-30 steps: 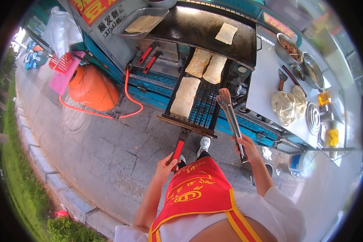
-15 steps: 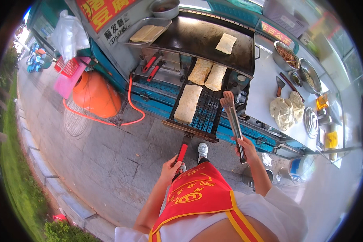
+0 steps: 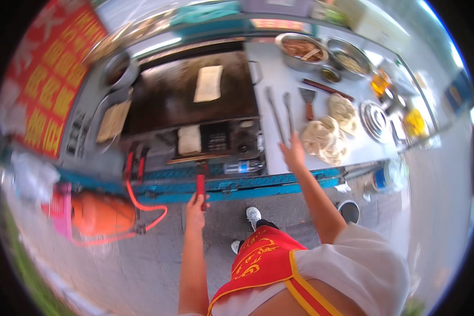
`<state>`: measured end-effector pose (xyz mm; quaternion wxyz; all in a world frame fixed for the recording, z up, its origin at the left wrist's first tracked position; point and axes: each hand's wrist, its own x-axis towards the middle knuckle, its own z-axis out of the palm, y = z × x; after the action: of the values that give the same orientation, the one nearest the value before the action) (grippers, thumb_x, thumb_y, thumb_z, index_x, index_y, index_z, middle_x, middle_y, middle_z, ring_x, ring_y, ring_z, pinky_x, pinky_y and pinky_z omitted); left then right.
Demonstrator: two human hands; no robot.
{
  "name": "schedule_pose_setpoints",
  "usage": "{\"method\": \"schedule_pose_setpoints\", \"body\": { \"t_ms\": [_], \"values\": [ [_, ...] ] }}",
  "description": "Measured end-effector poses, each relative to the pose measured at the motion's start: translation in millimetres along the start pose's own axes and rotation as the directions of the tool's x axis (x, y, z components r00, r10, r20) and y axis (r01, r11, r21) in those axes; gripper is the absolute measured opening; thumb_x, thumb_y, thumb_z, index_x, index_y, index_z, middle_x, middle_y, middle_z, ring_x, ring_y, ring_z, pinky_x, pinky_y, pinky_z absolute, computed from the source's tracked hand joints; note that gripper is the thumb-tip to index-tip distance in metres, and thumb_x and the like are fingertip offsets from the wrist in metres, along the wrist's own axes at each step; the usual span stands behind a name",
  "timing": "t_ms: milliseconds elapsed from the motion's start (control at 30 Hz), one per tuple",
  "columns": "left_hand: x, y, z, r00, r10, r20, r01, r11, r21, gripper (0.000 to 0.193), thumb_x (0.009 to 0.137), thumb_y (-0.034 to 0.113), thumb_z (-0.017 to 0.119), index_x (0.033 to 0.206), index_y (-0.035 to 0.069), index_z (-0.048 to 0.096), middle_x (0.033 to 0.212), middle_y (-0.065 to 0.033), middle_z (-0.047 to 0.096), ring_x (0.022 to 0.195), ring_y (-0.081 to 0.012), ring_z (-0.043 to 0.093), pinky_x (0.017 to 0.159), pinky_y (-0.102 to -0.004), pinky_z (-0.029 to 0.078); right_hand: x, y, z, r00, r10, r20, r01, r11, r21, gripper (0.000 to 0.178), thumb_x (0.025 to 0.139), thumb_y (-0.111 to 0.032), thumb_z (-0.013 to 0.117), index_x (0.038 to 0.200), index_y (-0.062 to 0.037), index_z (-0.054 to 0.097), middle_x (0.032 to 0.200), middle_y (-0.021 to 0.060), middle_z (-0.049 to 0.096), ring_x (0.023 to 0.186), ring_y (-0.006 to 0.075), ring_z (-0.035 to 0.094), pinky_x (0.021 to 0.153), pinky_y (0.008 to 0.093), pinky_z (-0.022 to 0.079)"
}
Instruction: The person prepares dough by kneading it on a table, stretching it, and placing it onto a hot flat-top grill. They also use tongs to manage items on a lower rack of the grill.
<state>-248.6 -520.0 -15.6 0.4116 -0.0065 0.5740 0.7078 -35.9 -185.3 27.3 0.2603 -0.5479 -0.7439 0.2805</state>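
My left hand [image 3: 196, 204] is closed around the red handle [image 3: 200, 185] of a wire-rack drawer [image 3: 215, 139] under the griddle. One pale flatbread [image 3: 189, 139] shows on the rack; whatever lies deeper is hidden beneath the griddle. Over the white counter, my right hand [image 3: 294, 152] grips the lower end of metal tongs [image 3: 275, 113], whose two arms are spread with nothing between them. A pale rectangular flatbread [image 3: 209, 83] lies on the dark griddle [image 3: 163, 97].
Right of the tongs lie a scraper [image 3: 307, 100], dough in plastic wrap [image 3: 324, 137] and a round metal lid [image 3: 375, 121]. Bowls of filling [image 3: 303, 51] stand behind. At left are a tray of flat sheets [image 3: 113, 121] and an orange gas cylinder [image 3: 102, 212] with a hose.
My left hand has pushed the drawer inward, so most of its flatbreads are now hidden. My right hand has carried the tongs forward over the counter. The view has turned.
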Motion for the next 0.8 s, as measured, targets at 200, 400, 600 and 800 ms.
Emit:
{"method": "schedule_pose_setpoints", "body": {
  "t_ms": [200, 400, 600, 800],
  "values": [
    [101, 42, 29, 0.976, -0.213, -0.037, 0.214, 0.977, 0.013, 0.025, 0.094, 0.028, 0.057, 0.117, 0.018, 0.056, 0.092, 0.0011, 0.066, 0.058, -0.0085, 0.053, 0.045, -0.0226, 0.036, 85, -20, 68, 0.986, 0.136, -0.101, -0.163, 0.919, -0.358, 0.082, 0.073, -0.025, 0.072, 0.138, 0.0055, 0.033, 0.118, 0.0199, 0.053, 0.109, 0.0329, 0.050, 0.094, 0.0386, 0.044],
    [147, 57, 39, 0.955, -0.284, 0.086, 0.286, 0.958, -0.008, 0.029, 0.093, 0.029, 0.059, 0.119, 0.018, 0.053, 0.105, 0.0008, 0.064, 0.067, -0.0106, 0.054, 0.055, -0.0275, 0.040, 78, -14, 58, 0.983, 0.148, -0.106, -0.175, 0.931, -0.319, 0.083, 0.072, -0.022, 0.072, 0.138, 0.0063, 0.031, 0.126, 0.0203, 0.048, 0.111, 0.0335, 0.048, 0.096, 0.0378, 0.042],
    [129, 69, 28, 0.964, -0.265, -0.019, 0.265, 0.954, 0.140, 0.041, 0.089, 0.026, 0.065, 0.125, 0.014, 0.051, 0.113, -0.0056, 0.063, 0.079, -0.0154, 0.059, 0.064, -0.0315, 0.046, -71, -33, -36, 0.978, -0.211, -0.002, 0.210, 0.976, 0.051, 0.050, 0.072, -0.004, 0.063, 0.121, 0.0012, 0.053, 0.133, 0.0201, 0.045, 0.111, 0.0354, 0.050, 0.095, 0.0412, 0.043],
    [57, 73, 187, 0.772, 0.428, 0.471, -0.613, 0.305, 0.729, 0.044, 0.090, 0.012, 0.059, 0.127, -0.008, 0.046, 0.122, -0.0210, 0.054, 0.110, -0.0295, 0.055, 0.095, -0.0382, 0.043, -151, 72, -150, 0.996, 0.080, -0.033, -0.079, 0.996, 0.032, 0.038, 0.074, -0.002, 0.067, 0.112, -0.0084, 0.064, 0.118, 0.0121, 0.061, 0.109, 0.0317, 0.057, 0.094, 0.0409, 0.046]
  ]
}}
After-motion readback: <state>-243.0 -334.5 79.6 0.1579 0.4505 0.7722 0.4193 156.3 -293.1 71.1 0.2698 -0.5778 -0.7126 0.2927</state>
